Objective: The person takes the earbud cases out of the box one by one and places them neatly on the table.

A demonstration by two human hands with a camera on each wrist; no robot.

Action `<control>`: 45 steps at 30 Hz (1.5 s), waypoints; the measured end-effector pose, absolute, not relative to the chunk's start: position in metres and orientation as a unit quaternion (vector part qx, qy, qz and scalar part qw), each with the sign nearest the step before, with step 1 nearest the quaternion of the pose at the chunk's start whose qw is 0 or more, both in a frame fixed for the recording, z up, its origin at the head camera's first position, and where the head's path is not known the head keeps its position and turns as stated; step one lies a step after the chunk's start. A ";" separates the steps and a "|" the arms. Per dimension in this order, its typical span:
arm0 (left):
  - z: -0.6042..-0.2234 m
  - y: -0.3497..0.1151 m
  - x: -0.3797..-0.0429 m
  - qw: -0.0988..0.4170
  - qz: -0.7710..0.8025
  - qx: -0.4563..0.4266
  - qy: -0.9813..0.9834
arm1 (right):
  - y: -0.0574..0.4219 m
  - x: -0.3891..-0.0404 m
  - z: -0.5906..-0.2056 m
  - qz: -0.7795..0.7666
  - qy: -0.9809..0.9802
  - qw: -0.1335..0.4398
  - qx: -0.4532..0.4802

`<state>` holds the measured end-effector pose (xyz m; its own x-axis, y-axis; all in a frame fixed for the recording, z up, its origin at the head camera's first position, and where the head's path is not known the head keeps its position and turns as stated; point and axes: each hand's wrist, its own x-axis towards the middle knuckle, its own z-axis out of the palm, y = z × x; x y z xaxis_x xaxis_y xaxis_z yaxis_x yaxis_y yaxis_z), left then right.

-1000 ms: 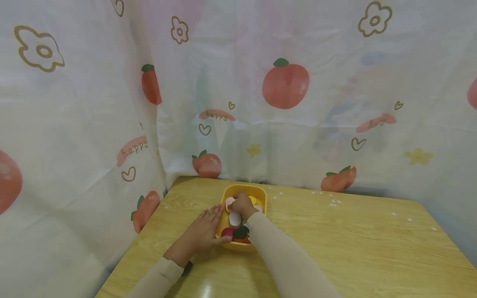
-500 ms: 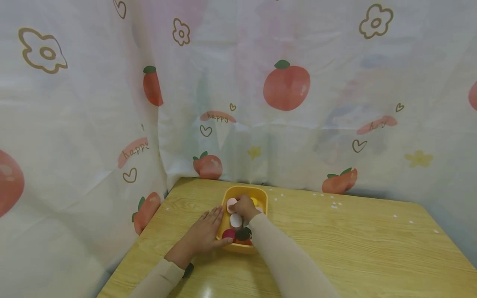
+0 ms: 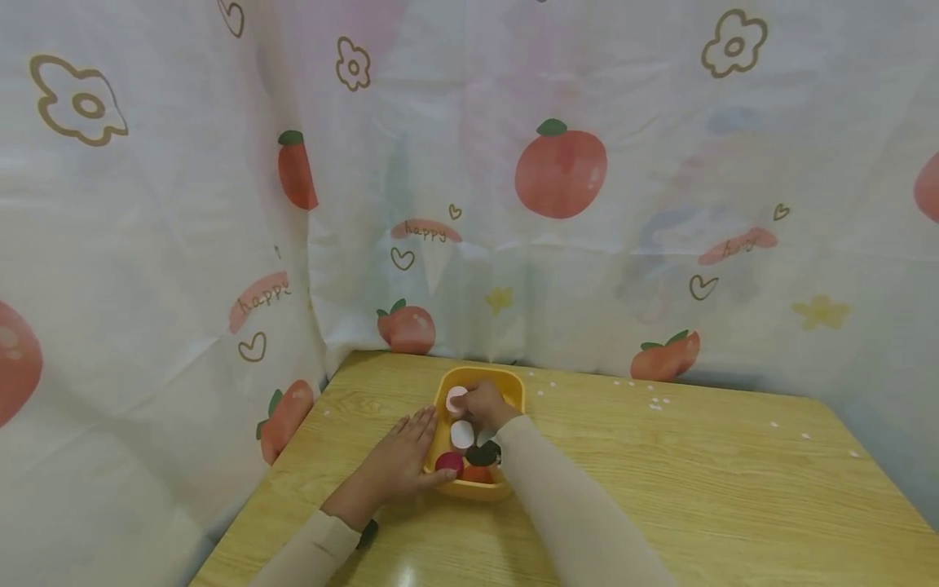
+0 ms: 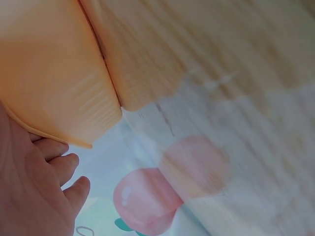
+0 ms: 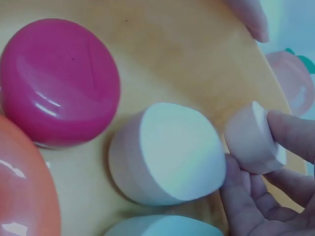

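My right hand reaches into a yellow tub and pinches a small pale pink rounded piece with a flat face between thumb and fingers, near the tub's wall. Close beside those fingers stands a larger white rounded piece with a flat top. A glossy magenta round piece and an orange one lie at the tub's near end. Against the tub's left side rests my left hand, fingers extended along the wall and thumb over the near rim. In the left wrist view its fingertips show beside the rim.
The tub stands on a wood-grain table, near its back edge. Small white bits lie scattered toward the back and right. A printed curtain hangs behind and to the left. Another pale piece shows at the bottom of the right wrist view.
My right hand has shifted slightly right within the tub, still holding the pale pink piece. A yellow piece seen behind it earlier is now hidden. My left hand stays at the tub's side.
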<state>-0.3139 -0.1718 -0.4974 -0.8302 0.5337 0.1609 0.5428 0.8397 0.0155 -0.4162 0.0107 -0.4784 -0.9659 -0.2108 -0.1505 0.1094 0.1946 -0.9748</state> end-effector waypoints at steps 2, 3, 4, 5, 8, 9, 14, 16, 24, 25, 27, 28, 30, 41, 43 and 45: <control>-0.498 -0.172 -0.314 0.073 -0.029 -0.280 -0.957 | 0.012 -0.416 -0.476 -0.663 0.733 0.148 -0.032; -0.498 -0.172 -0.314 0.074 -0.028 -0.280 -0.957 | 0.014 -0.417 -0.476 -0.674 0.721 0.158 -0.032; -0.498 -0.172 -0.314 0.075 -0.028 -0.280 -0.957 | 0.016 -0.417 -0.475 -0.681 0.712 0.167 -0.032; -0.498 -0.172 -0.314 0.077 -0.028 -0.282 -0.956 | 0.017 -0.417 -0.475 -0.685 0.707 0.172 -0.032; -0.498 -0.171 -0.315 0.083 -0.031 -0.287 -0.954 | 0.023 -0.418 -0.474 -0.692 0.697 0.185 -0.027; -0.498 -0.170 -0.315 0.084 -0.032 -0.289 -0.953 | 0.024 -0.419 -0.474 -0.692 0.697 0.188 -0.026; -0.500 -0.171 -0.314 0.077 -0.032 -0.293 -0.952 | 0.029 -0.417 -0.474 -0.696 0.691 0.196 -0.021; -0.501 -0.172 -0.313 0.072 -0.031 -0.292 -0.953 | 0.031 -0.416 -0.475 -0.697 0.689 0.199 -0.024; -0.497 -0.174 -0.310 0.059 -0.034 -0.288 -0.955 | 0.042 -0.416 -0.473 -0.705 0.675 0.215 -0.031; -0.496 -0.174 -0.309 0.060 -0.035 -0.288 -0.955 | 0.043 -0.415 -0.472 -0.706 0.674 0.216 -0.031; -0.495 -0.175 -0.309 0.059 -0.035 -0.287 -0.955 | 0.044 -0.414 -0.470 -0.706 0.673 0.216 -0.032; -0.494 -0.175 -0.308 0.059 -0.036 -0.288 -0.955 | 0.045 -0.414 -0.469 -0.706 0.673 0.217 -0.037; -0.493 -0.175 -0.308 0.058 -0.032 -0.286 -0.956 | 0.047 -0.414 -0.467 -0.704 0.673 0.224 -0.045; -0.490 -0.172 -0.311 0.068 -0.003 -0.291 -0.954 | 0.068 -0.417 -0.453 -0.603 0.759 0.226 -0.101; -0.490 -0.172 -0.312 0.066 0.004 -0.289 -0.955 | 0.071 -0.417 -0.452 -0.601 0.759 0.230 -0.101; -0.490 -0.172 -0.312 0.064 0.006 -0.289 -0.955 | 0.073 -0.418 -0.451 -0.610 0.750 0.237 -0.095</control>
<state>-0.3122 -0.1722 -0.4901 -0.8253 0.5520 0.1189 0.5505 0.8334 -0.0484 -0.4177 0.0726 -0.4508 -0.8696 -0.4315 -0.2400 0.1469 0.2380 -0.9601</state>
